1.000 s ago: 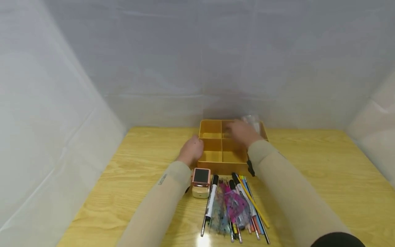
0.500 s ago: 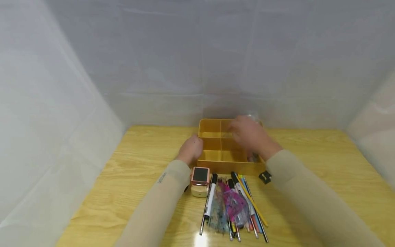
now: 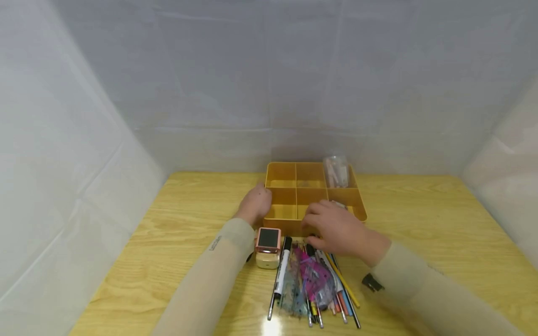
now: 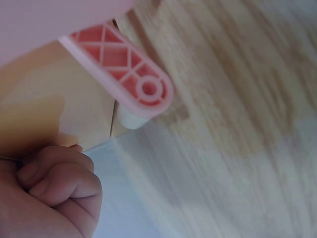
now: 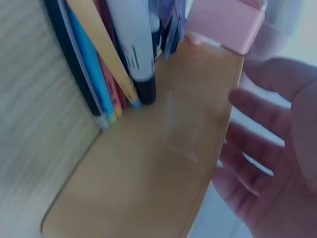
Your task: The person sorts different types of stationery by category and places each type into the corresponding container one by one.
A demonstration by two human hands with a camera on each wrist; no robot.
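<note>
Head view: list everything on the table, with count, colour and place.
Tray: one, yellow, six compartments, table's far middle.
Clear packet: one, transparent, tray's far right compartment.
Pens and markers: a bundle, mixed colours, in front of the tray.
Small box: one, pink and cream, left of the pens.
Table: one, light wood.
Left hand: curled, against the tray's left side.
Right hand: open, above the pens' far ends.

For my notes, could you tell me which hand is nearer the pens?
Right. The right hand hovers over the pens' tips; the left hand rests against the orange tray, farther away.
</note>
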